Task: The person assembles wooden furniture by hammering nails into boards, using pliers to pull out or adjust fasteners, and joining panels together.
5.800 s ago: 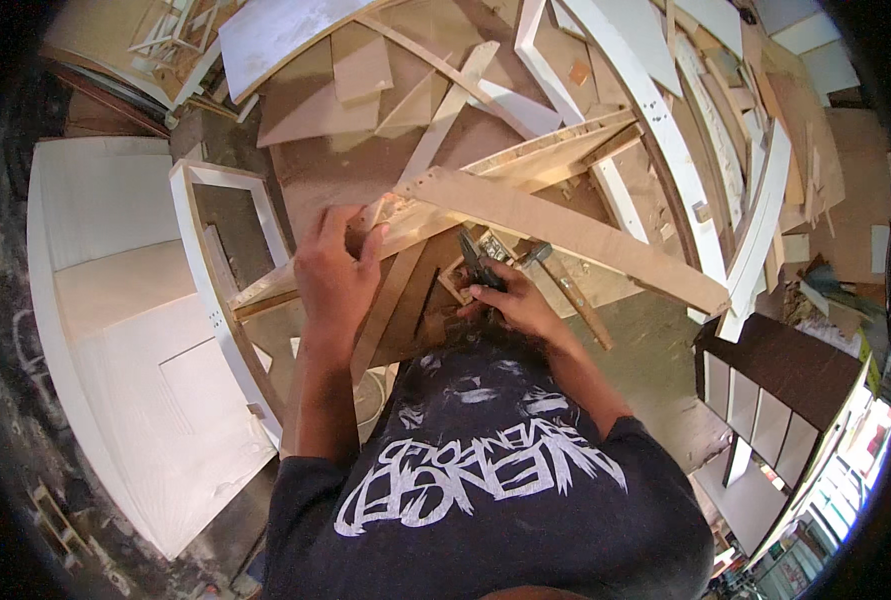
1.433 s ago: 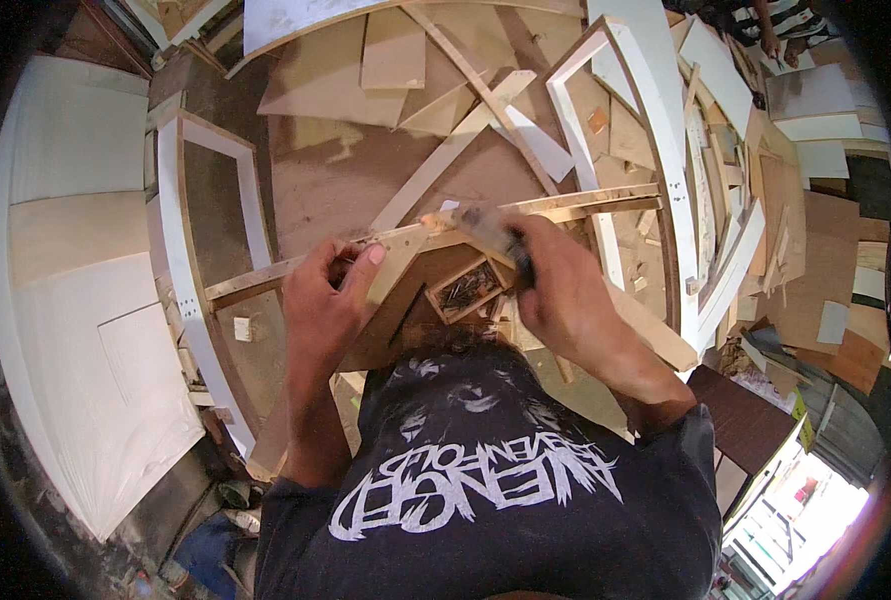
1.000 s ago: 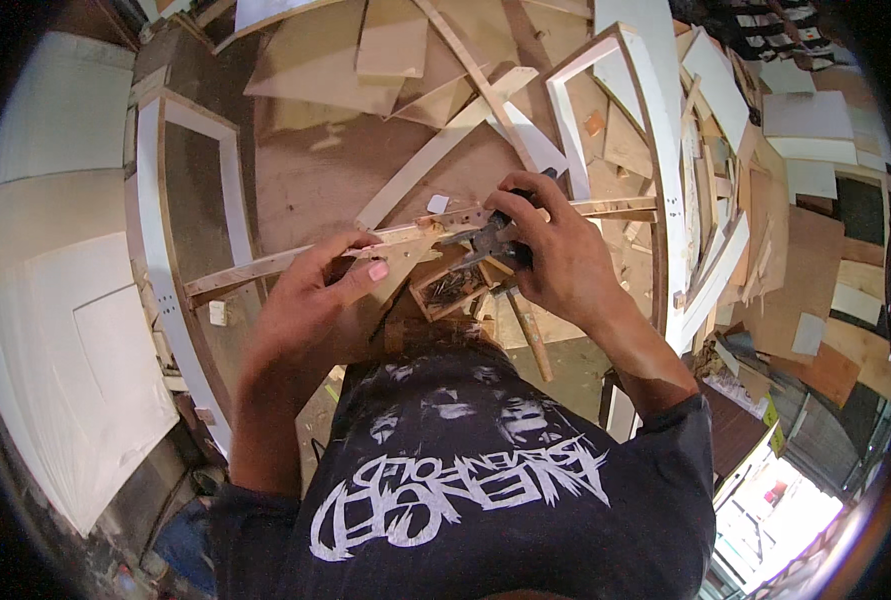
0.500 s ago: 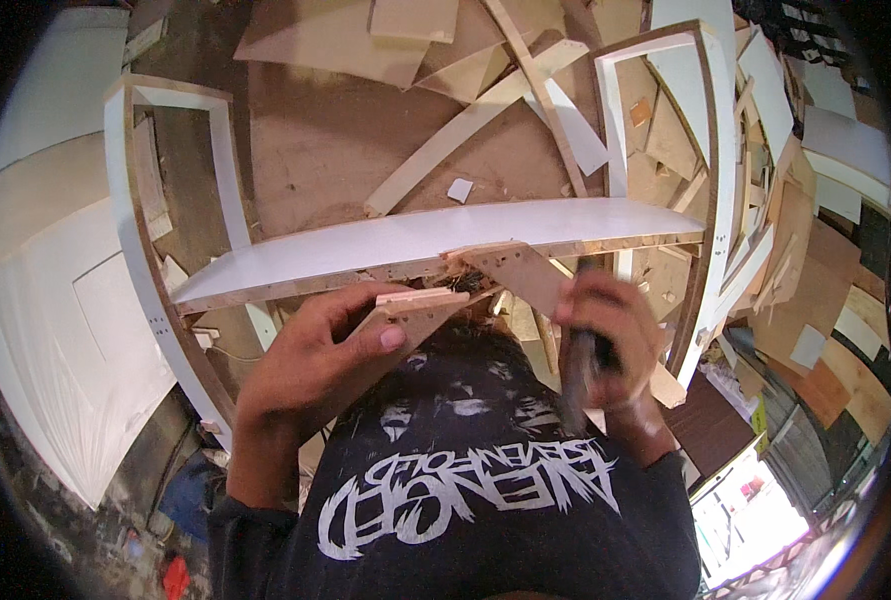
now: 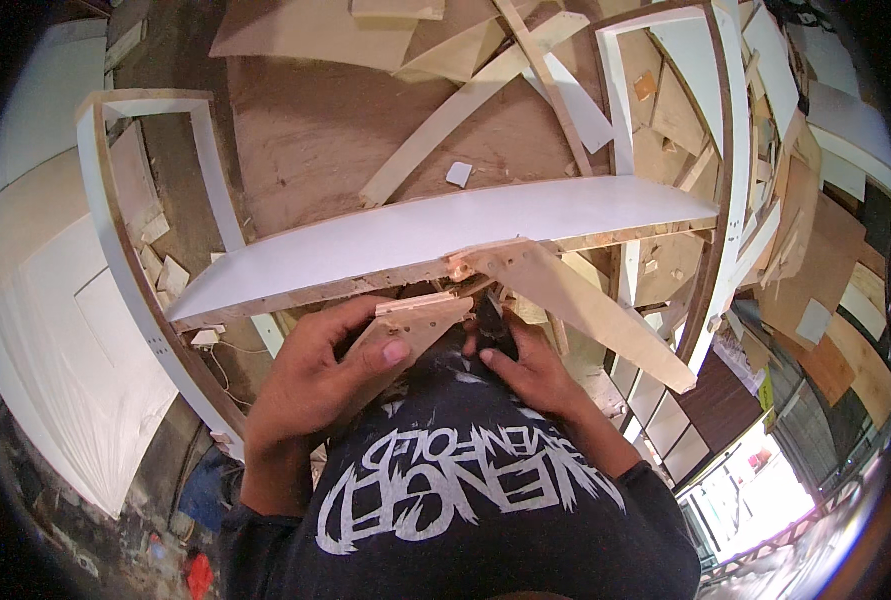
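My left hand [image 5: 315, 365] grips a short plywood block [image 5: 423, 322] with an angled end, its thumb on the near face and its fingers behind. My right hand [image 5: 533, 368] is closed around a dark tool [image 5: 492, 316] beside the block's right end; most of the tool is hidden, so I cannot tell its kind. Just beyond, a tapered plywood strip [image 5: 590, 305] with a splintered left end rests against the edge of a white panel [image 5: 445, 218], pointing toward the lower right.
White-faced frame uprights stand at the left [image 5: 115, 200] and right [image 5: 730, 190], joined by the panel. Beyond lie a brown board [image 5: 305, 140], crossed wooden strips [image 5: 445, 125] and a small white scrap [image 5: 458, 174]. Offcuts [image 5: 815, 240] pile up at the right.
My right hand has swung left and down from the tapered strip, bringing the dark tool beside the block. The strip now shows in full. My left hand keeps its hold, nearly still.
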Demonstrator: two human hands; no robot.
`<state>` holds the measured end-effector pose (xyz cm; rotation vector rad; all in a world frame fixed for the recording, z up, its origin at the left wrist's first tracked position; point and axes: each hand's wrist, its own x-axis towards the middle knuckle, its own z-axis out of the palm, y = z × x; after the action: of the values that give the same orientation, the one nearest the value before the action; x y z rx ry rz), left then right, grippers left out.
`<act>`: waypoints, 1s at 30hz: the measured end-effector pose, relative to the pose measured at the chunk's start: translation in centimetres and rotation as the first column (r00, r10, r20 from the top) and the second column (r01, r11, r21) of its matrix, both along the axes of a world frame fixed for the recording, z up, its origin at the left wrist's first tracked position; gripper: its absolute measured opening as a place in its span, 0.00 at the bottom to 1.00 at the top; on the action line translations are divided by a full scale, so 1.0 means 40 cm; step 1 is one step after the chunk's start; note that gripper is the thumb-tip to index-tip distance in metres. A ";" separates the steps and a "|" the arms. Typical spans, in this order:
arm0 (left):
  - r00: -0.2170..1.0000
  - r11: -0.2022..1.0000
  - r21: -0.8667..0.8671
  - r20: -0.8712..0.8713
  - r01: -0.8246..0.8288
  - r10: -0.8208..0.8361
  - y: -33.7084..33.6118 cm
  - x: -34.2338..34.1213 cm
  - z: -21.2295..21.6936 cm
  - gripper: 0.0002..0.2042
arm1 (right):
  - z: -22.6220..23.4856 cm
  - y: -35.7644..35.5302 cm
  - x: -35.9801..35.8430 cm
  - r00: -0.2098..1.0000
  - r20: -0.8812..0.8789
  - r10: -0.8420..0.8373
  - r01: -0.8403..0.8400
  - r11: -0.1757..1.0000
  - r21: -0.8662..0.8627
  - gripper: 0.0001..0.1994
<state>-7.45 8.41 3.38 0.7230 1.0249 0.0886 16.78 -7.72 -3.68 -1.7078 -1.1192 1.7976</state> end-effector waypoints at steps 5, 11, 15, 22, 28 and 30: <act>0.999 0.989 0.143 -0.037 -0.035 0.040 -0.019 -0.001 0.012 0.23 | 0.041 0.092 -0.025 0.982 -0.084 0.171 -0.172 0.985 -0.007 0.22; 0.998 0.990 0.132 -0.031 -0.045 0.050 -0.018 -0.002 0.012 0.22 | -0.005 0.113 -0.061 0.980 -0.080 0.183 -0.183 0.983 0.012 0.22; 0.995 0.984 0.175 -0.092 -0.008 0.025 -0.007 -0.001 0.016 0.21 | -0.011 0.140 -0.090 0.967 -0.217 0.135 -0.093 0.977 0.193 0.22; 0.961 0.943 0.304 -0.271 0.135 -0.050 0.001 0.011 -0.013 0.18 | -0.022 0.160 -0.130 0.978 -0.203 0.039 -0.016 0.993 0.115 0.17; 0.962 0.878 0.444 -0.267 0.178 -0.060 -0.005 -0.001 -0.028 0.21 | -0.036 0.127 -0.111 0.943 -0.060 0.328 -0.332 0.940 -0.077 0.26; 0.954 0.856 0.474 -0.292 0.206 -0.068 -0.001 -0.004 -0.029 0.22 | -0.038 0.117 -0.102 0.946 -0.051 0.320 -0.317 0.947 0.050 0.30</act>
<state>-7.62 8.36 2.23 1.3130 1.2174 0.1383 12.68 -3.02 -5.21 -1.5065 -1.4650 1.9819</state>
